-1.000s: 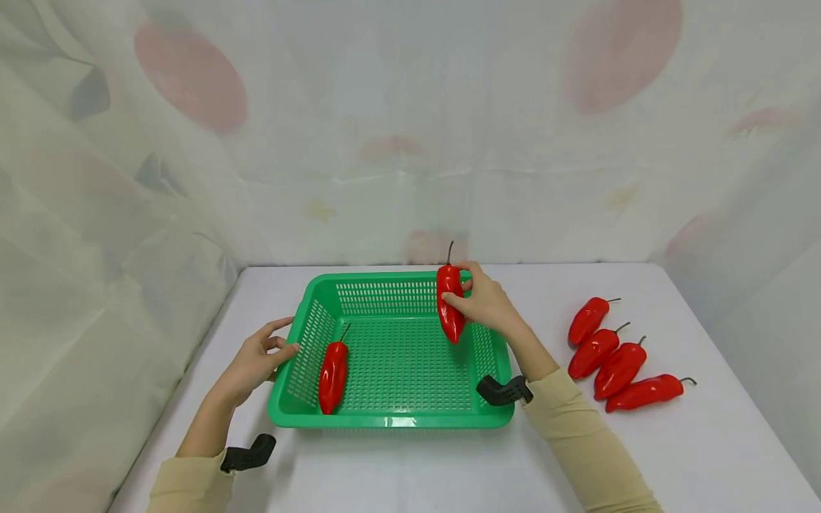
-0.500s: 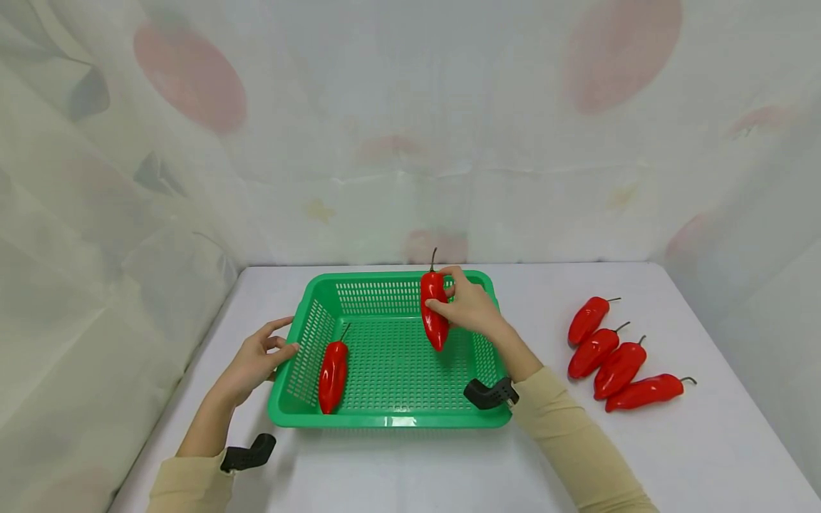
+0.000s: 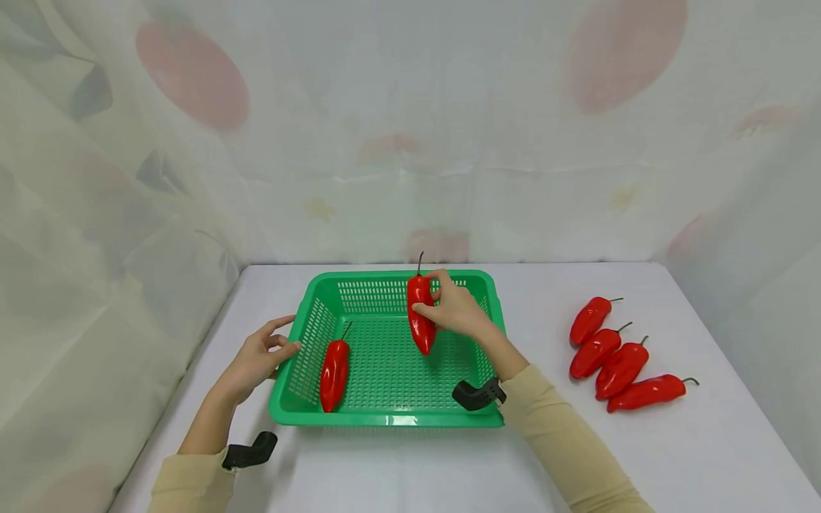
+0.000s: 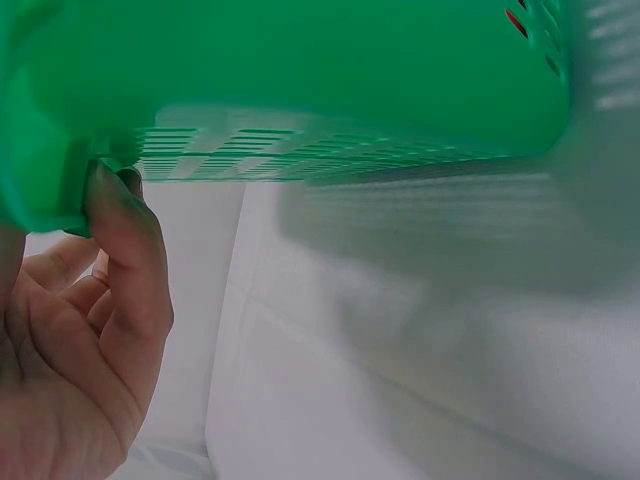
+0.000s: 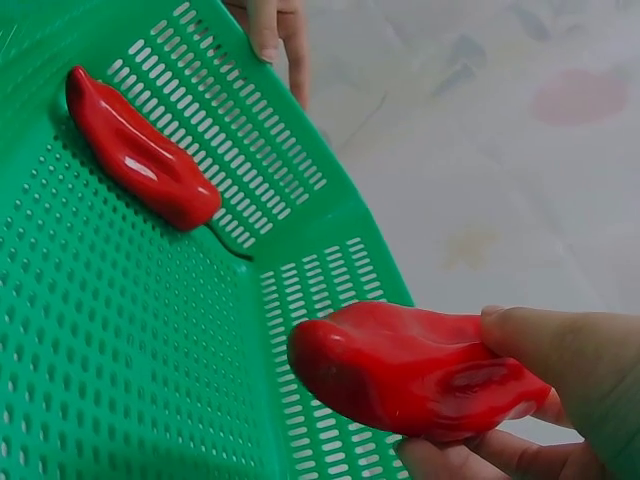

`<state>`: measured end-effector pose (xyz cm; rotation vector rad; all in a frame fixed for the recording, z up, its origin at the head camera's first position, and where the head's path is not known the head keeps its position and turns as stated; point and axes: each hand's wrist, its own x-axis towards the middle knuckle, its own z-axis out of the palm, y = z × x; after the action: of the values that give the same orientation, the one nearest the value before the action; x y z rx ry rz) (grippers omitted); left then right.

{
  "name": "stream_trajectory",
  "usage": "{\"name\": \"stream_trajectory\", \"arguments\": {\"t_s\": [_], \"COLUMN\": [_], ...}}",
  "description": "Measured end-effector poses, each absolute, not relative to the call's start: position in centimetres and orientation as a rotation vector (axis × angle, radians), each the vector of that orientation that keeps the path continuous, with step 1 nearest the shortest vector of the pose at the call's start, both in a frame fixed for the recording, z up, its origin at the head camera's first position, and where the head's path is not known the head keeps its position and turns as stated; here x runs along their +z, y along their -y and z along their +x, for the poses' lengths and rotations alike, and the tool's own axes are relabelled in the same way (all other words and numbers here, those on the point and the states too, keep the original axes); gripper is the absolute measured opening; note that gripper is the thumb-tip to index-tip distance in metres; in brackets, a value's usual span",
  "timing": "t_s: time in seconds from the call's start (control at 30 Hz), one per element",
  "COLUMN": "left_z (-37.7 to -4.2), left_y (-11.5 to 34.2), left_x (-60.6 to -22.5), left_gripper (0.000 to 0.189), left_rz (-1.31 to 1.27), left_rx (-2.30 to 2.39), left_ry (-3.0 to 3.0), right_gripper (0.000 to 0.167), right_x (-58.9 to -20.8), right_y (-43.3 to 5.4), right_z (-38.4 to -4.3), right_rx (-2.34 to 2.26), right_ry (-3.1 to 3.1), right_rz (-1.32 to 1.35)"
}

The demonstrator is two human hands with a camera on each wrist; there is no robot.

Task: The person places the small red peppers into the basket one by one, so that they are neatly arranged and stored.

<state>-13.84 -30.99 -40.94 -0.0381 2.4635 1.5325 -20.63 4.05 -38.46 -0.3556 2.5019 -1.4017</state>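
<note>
My right hand (image 3: 457, 308) pinches a red chili pepper (image 3: 420, 313) between thumb and fingers. The pepper hangs over the right half of a green plastic basket (image 3: 398, 420), stem up and tip down. In the right wrist view the gripped pepper (image 5: 400, 375) lies in front of the basket's slotted wall. A second red pepper (image 3: 334, 375) lies in the basket along its left wall. My left hand (image 3: 256, 360) holds the basket's left rim, thumb on the rim. The left wrist view shows a finger (image 4: 130, 260) of that hand curled up under the rim.
Several more red peppers (image 3: 621, 369) lie close together on the white table (image 3: 725, 427), right of the basket. A patterned white sheet (image 3: 526, 142) hangs behind the table and along its sides.
My right hand has moved left and slightly toward me with the pepper, from near the basket's right wall toward its middle. The left hand keeps its place on the rim.
</note>
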Motion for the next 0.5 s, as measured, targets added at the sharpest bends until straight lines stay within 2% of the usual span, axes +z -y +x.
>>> {"name": "stream_trajectory", "arguments": {"t_s": [0.5], "left_z": [-13.9], "left_y": [31.0], "left_x": [-40.9], "left_gripper": [0.064], "left_rz": [-0.03], "left_rx": [1.538], "left_ry": [-2.459], "right_gripper": [0.059], "right_x": [-39.7], "right_y": [-1.8], "right_z": [-21.1], "right_rx": [-1.388], "right_ry": [-2.399], "right_rz": [-0.413]}}
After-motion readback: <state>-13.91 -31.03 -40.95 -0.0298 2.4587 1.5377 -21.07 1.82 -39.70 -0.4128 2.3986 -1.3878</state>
